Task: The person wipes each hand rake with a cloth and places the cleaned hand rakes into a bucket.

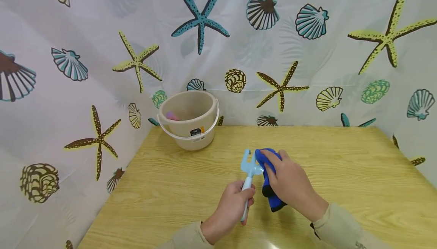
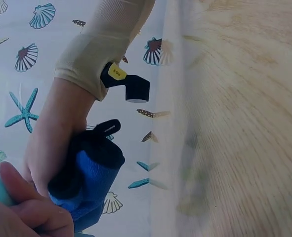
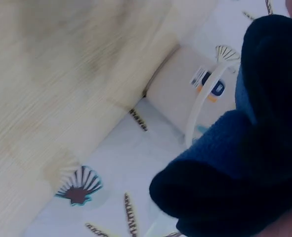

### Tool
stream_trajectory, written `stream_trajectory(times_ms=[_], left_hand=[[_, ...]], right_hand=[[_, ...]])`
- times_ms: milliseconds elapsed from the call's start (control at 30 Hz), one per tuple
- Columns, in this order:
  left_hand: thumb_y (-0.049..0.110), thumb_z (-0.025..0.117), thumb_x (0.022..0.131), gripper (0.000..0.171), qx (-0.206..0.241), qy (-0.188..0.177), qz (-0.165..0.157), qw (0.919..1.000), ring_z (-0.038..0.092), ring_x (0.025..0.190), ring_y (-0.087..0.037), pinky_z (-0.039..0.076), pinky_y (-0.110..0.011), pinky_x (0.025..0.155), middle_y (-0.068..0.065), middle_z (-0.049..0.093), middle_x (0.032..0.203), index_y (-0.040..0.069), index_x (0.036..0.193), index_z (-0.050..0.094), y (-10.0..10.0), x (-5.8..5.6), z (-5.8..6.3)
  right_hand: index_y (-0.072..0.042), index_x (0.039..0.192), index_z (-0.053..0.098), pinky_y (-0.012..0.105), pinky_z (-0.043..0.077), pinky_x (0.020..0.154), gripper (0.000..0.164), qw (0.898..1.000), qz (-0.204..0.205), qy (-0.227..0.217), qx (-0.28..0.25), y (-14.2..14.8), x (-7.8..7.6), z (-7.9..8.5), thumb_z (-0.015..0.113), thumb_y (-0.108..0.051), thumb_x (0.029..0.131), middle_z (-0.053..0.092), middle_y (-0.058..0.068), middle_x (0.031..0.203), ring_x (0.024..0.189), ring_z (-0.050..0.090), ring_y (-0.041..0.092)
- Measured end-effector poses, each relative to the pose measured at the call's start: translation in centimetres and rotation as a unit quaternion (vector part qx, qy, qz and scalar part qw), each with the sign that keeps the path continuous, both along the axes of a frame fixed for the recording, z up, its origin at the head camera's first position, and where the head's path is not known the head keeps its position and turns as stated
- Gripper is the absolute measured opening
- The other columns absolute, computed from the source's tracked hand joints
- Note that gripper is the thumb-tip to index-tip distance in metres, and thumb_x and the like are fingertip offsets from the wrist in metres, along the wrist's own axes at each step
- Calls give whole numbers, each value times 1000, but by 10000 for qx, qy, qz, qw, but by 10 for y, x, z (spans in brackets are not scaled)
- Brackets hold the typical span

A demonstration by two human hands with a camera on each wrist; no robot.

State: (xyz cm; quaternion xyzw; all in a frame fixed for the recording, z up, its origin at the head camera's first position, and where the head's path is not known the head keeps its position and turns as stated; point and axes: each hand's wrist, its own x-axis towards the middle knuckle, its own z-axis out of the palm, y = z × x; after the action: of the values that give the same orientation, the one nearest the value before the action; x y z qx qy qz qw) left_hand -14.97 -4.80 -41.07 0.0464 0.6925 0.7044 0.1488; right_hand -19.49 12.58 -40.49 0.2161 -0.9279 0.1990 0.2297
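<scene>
A light blue hand fork (image 1: 250, 170) is held upright over the table, its tines pointing away from me. My left hand (image 1: 233, 200) grips its handle. With my right hand (image 1: 294, 180) I pinch a blue cloth (image 1: 267, 182) with black edging against the fork's right-hand tine. The cloth covers part of that tine and hangs down in folds. In the left wrist view, the cloth (image 2: 99, 175) droops from the right hand, close to the left fingers. The right wrist view has the cloth (image 3: 222, 140) filling its right side and hiding the fork.
A beige bucket (image 1: 174, 129) with a white handle stands at the table's back left, and a pink-purple thing (image 1: 172, 116) shows inside it. The wooden table (image 1: 341, 173) meets a white curtain (image 1: 239, 44) printed with shells and starfish at the back and sides.
</scene>
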Motion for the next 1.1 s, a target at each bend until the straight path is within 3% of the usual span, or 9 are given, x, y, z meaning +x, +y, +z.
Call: stream_trajectory(times_ms=[167,267,400,533,700,867,967,1100], left_hand=[[12,48,95,14,-169,60,25,9998,32,32,-9,33,-20,28,-1,48,63,0,96,55,-3,-4,-2],[12,47,97,14,-371,223,-50,9990,32,32,-9,35,-21,29,-2,48,64,0,96,54,-4,-6,-3],[14,46,97,15,-866,527,-26,9948,34,33,-9,37,-22,31,-2,49,66,3,100,55,-5,-6,-3],[12,46,94,14,-1182,766,13,9900,35,33,-9,36,-22,30,0,48,65,4,101,56,-7,-5,-4],[8,48,90,14,-1102,742,-256,9908,35,32,-9,34,-20,29,1,47,60,4,99,57,-10,0,-3],[9,52,89,21,-814,677,-321,9939,35,31,-9,36,-20,29,-1,50,61,3,109,57,-17,0,6],[8,57,86,33,-781,809,-206,9934,38,32,-10,38,-20,29,-4,53,63,4,118,50,-26,-7,18],[5,58,82,44,-1221,1020,-32,9873,43,34,-13,39,-21,32,-7,59,65,5,123,42,-47,-22,38]], right_hand=[[-14,124,62,26,51,40,37,9969,517,336,485,-13,23,-1,63,-22,88,56,14,91,54,56,14],[-16,123,63,27,51,41,38,9942,621,503,720,-18,30,-1,65,-22,86,55,11,90,57,56,14],[-18,121,65,29,51,39,39,9920,480,723,916,-18,25,4,68,-19,82,56,12,89,56,55,15],[-16,119,66,32,50,35,38,9918,245,710,1035,-12,8,12,69,-18,81,58,16,91,53,55,18],[-15,118,67,29,40,31,30,9952,-93,112,964,8,-22,20,64,-18,88,54,15,83,41,43,15],[-13,128,60,35,48,49,35,9904,-67,-1302,461,29,-44,22,58,-19,94,59,16,95,60,52,21],[-14,134,55,38,49,56,39,9840,-93,-1769,190,38,-46,23,54,-22,96,60,16,102,71,53,24],[-16,135,54,36,47,54,39,9859,-75,-1672,99,45,-36,26,54,-24,97,60,13,98,68,52,21]])
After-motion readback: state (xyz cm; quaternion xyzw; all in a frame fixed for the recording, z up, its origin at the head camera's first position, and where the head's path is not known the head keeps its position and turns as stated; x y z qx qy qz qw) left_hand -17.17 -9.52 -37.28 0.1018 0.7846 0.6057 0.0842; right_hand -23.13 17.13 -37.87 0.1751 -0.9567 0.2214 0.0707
